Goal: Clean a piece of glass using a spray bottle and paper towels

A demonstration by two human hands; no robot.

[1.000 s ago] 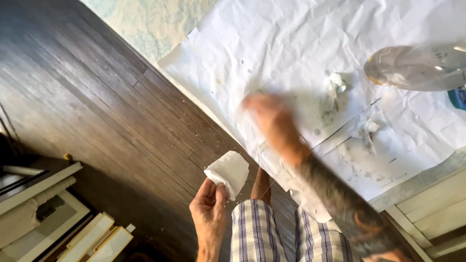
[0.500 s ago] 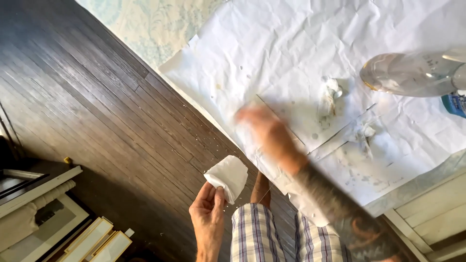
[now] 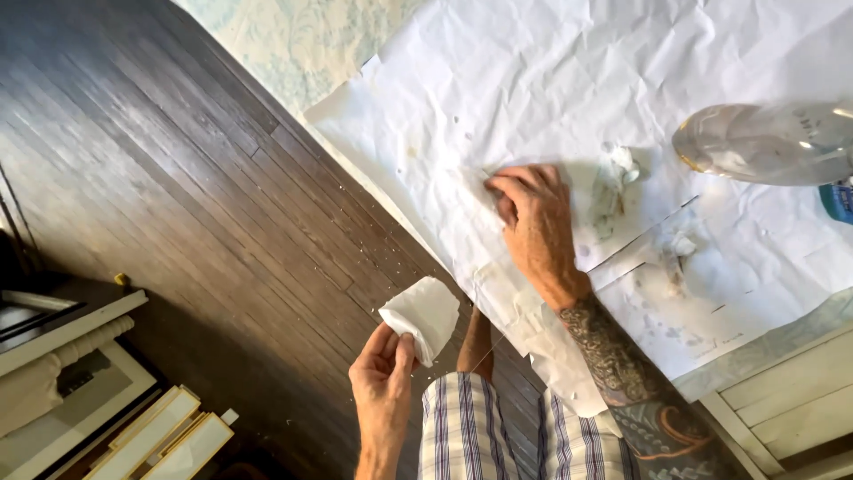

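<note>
My left hand pinches a folded white paper towel and holds it up above the dark wood floor. My right hand lies palm down on the crumpled white paper sheet that covers the floor, fingers bent and pressing the paper near its lower edge. Two dirty crumpled tissue wads lie on the paper just right of that hand.
A clear plastic bottle lies on the paper at the right, with a blue object beside it. White wooden panels sit at the lower right. Picture frames lean at the lower left. Crumbs dot the floor by the paper's edge.
My right hand has swept down and left across the paper and come to rest, pressing flat. My left hand still holds the folded towel in the same place.
</note>
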